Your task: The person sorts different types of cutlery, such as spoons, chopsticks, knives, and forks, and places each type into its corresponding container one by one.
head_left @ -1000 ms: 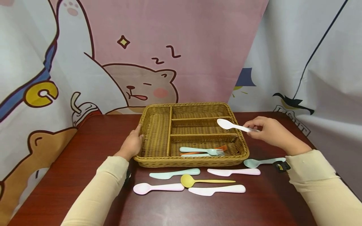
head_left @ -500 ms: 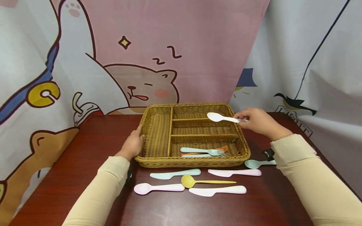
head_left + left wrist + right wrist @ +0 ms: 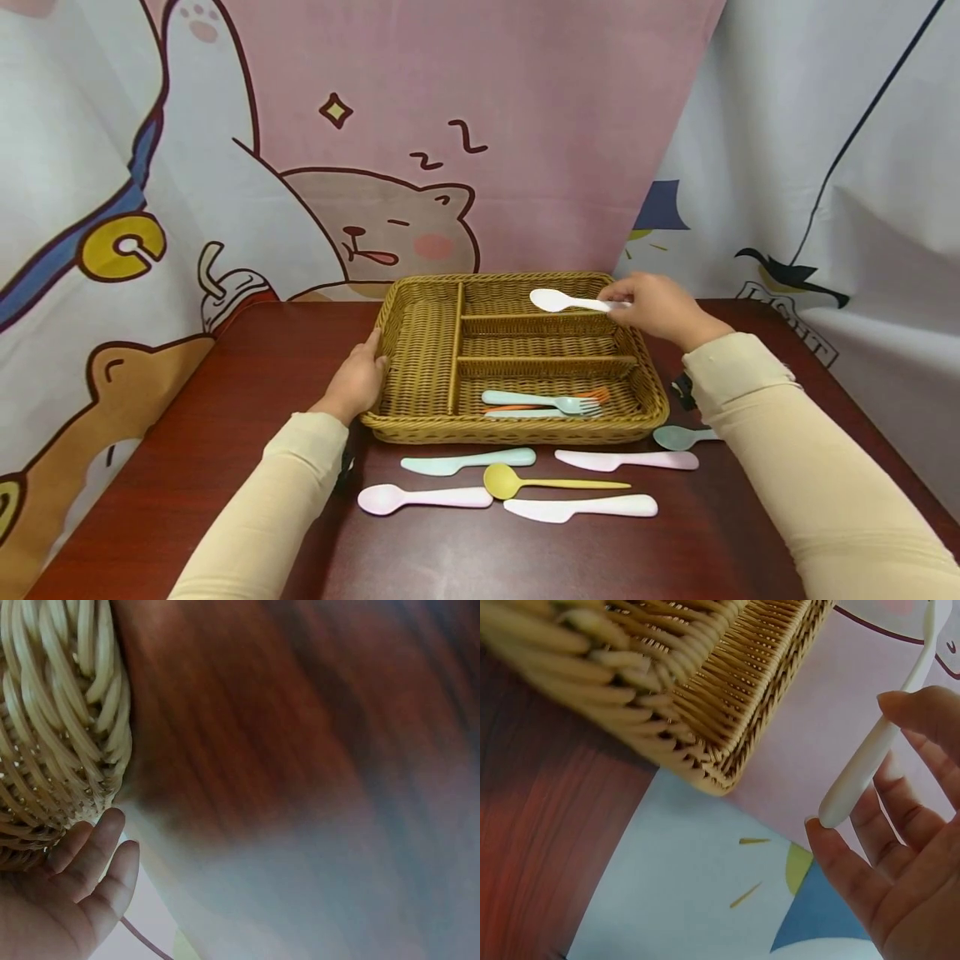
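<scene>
A white spoon [image 3: 551, 300] is pinched by its handle in my right hand [image 3: 660, 308], above the back compartment of the wicker basket [image 3: 517, 432]. The right wrist view shows the thumb and fingers around the spoon's handle [image 3: 861, 771], its bowl partly cut off by the frame edge. At the basket's left side my left hand [image 3: 355, 379] rests against the outer wall, fingers extended in the left wrist view. Inside the front compartment lie a light blue fork [image 3: 525, 400], another light blue piece of cutlery [image 3: 517, 413] and a mostly covered orange fork [image 3: 600, 393].
Before the basket lie a light blue knife [image 3: 468, 461], a pink knife [image 3: 626, 460], a white knife [image 3: 581, 507], a yellow spoon [image 3: 504, 481] and a pale pink spoon [image 3: 423, 498]. My right sleeve partly covers a greenish spoon [image 3: 675, 437]. A printed curtain [image 3: 562, 125] hangs behind the table.
My right hand has carried the white spoon left and away from me, from the basket's right edge to over its back compartment. My left hand has stayed at the basket's side.
</scene>
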Motion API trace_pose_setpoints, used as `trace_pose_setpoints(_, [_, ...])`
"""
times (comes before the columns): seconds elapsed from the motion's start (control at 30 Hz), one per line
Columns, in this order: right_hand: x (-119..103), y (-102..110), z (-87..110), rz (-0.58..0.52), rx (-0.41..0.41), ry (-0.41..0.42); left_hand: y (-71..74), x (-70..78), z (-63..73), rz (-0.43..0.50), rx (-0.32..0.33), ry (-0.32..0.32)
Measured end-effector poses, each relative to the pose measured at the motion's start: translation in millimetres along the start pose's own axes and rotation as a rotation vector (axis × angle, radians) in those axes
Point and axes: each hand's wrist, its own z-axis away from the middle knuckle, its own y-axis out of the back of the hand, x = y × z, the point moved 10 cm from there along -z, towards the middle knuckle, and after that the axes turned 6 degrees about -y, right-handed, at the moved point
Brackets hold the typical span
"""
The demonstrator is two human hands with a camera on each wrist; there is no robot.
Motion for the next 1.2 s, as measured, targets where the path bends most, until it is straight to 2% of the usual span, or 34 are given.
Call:
trace_pose_setpoints(0.23, [-7.4,-11.5,-18.6,0.026,-0.040,-0.025,1.7,-0.5,1.5,0.004,0.015,-0.002])
trace_pose_setpoints(0.67, [-10.6,-25.4,-45.1,0.054,-0.028,-0.069,2.1,1.9,3.5,0.012,0.016,0.011])
trace_pose_setpoints(1.2, [-20.2,-43.2,-60.0,0.144,-0.042,-0.078,4.1,2.1,2.9,0.026,0.031,0.009])
